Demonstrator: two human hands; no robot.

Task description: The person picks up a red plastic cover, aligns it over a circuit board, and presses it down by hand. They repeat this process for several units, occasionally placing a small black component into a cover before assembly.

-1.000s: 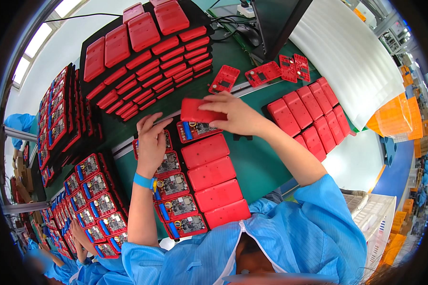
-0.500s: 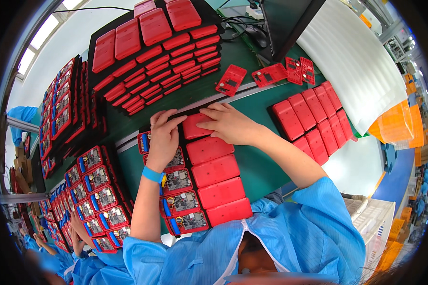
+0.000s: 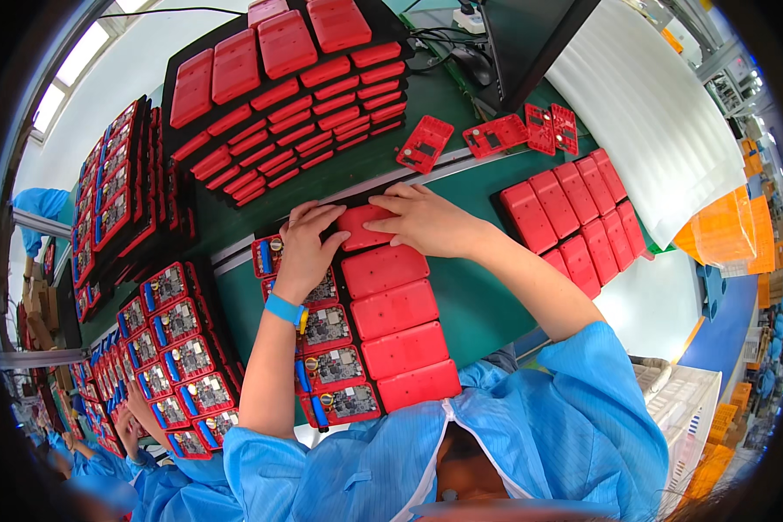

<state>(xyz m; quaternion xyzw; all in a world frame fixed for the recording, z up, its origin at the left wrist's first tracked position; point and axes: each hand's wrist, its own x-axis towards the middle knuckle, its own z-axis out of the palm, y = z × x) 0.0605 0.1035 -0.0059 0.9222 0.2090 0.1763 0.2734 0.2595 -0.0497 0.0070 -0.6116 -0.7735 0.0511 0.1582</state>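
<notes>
A column of red plastic case covers (image 3: 395, 309) lies in front of me beside open red case halves with grey circuit boards (image 3: 339, 369) and blue cylindrical parts, on a black tray. The farthest red cover (image 3: 358, 233) is between my two hands. My left hand (image 3: 307, 252), with a blue band at the wrist, has its bent fingers and thumb at that cover's left end. My right hand (image 3: 431, 220) reaches over the right part of the same cover with curled fingertips on its top. Some board-filled halves are hidden under my left hand.
Stacked trays of red covers (image 3: 287, 48) stand at the far left, with stacked board trays (image 3: 104, 200) beside them. Red covers (image 3: 574, 209) lie to the right. Loose red case pieces (image 3: 424, 144) sit near a monitor (image 3: 531, 43). Co-workers' hands (image 3: 135, 418) are at lower left.
My left hand has shifted slightly right, its thumb now against the cover's left end. My right hand has moved only slightly on the same cover.
</notes>
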